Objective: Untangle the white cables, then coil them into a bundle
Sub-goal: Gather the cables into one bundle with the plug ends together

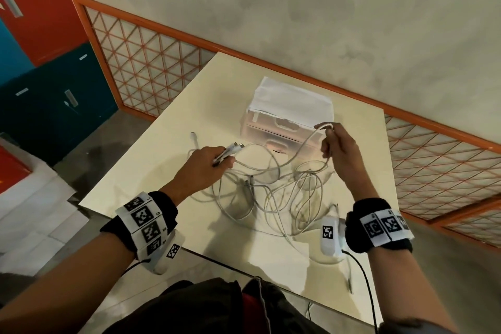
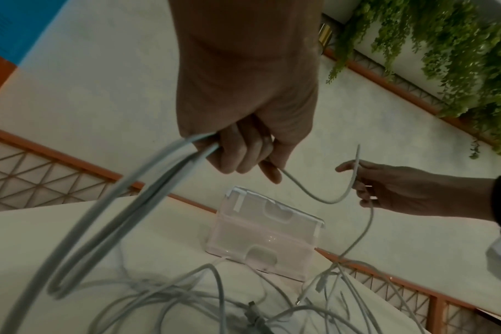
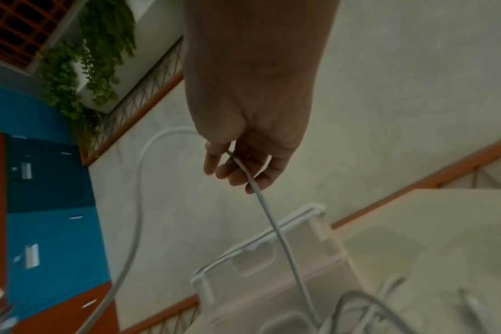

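A tangle of white cables (image 1: 282,192) lies on the cream table (image 1: 162,171) in front of me. My left hand (image 1: 214,161) is raised over the table's left side and grips several cable ends, whose plugs (image 1: 234,148) stick out past the fingers. In the left wrist view the same hand (image 2: 243,153) holds looped strands (image 2: 123,203) that hang down. My right hand (image 1: 334,141) is lifted on the right and pinches one cable (image 1: 324,126), bent over its fingers. The right wrist view shows this cable (image 3: 272,217) running down from the fingers (image 3: 237,171) to the pile.
A translucent pink plastic box (image 1: 287,122) with a white lid stands behind the cables near the table's far edge. One loose plug (image 1: 193,136) lies left of it. An orange lattice railing (image 1: 151,70) and a wall run behind. Blue and red lockers (image 1: 40,62) stand left.
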